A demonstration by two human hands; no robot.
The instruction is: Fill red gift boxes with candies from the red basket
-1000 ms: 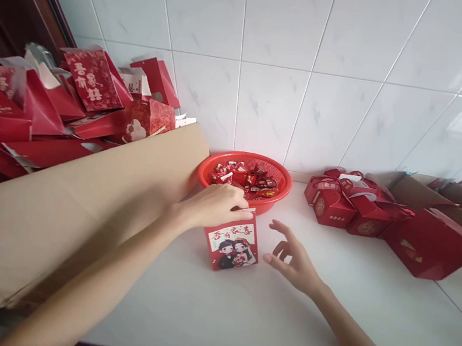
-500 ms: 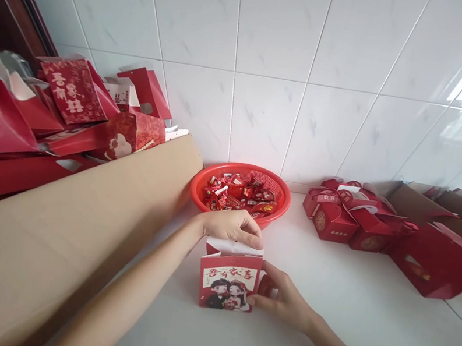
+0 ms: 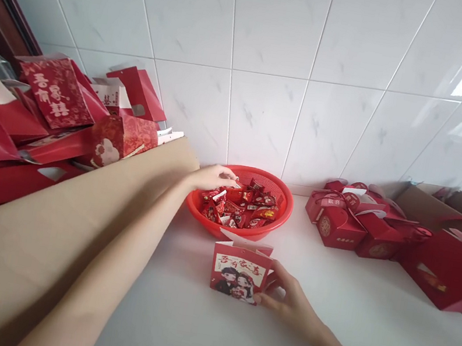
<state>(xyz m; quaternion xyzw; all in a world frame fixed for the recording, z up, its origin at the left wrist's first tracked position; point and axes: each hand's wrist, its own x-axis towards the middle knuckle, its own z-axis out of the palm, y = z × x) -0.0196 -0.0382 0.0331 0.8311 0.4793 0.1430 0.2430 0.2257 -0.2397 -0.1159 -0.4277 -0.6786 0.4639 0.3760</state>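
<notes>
While R hand (image 3: 291, 301) grips box (image 3: 239, 278) @ R side, L hand (image 3: 214, 179) is over candies (image 3: 243, 208) behind it, grip unclear.

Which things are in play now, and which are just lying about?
In play:
- printed box, in the right hand
- red basket with wrapped sweets, left hand at them

Lying about, judging by the hands:
- big carton of gift boxes, left
- small red boxes, right
- taller red box, far right

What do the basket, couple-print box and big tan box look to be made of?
Basket: likely glossy plastic; perforated wall, shiny rim.
Couple-print box: probably printed cardstock, given its thin folded flaps; sheen unclear.
Big tan box: seemingly matte cardboard; its side is plain and dull.
</notes>
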